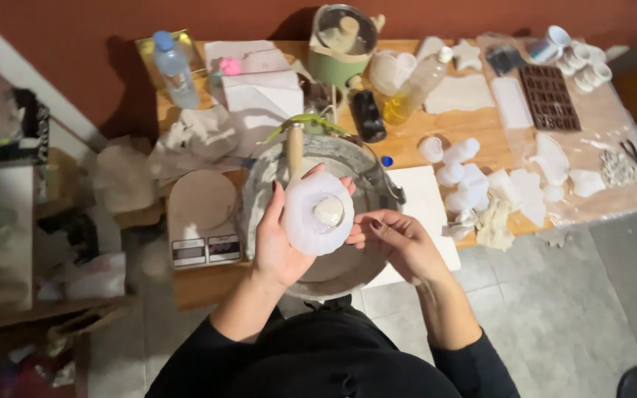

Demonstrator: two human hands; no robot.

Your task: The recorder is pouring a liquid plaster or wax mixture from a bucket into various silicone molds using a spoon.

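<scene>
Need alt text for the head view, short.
Seen from above, a person's left hand holds a round translucent white mould over a large grey mixing bowl, the right hand touching its edge. Behind, a wooden table crowded with white casts.

Light: bright on the wooden table (407, 144), dim at the left side and bottom | Shadows: dark ones on the red wall (112, 44) behind the water bottle (173, 68) | Glare: white shapes (466, 173) look washed out | Blur: picture is soft, left edge fuzzy | Edges: table bends a little
</scene>
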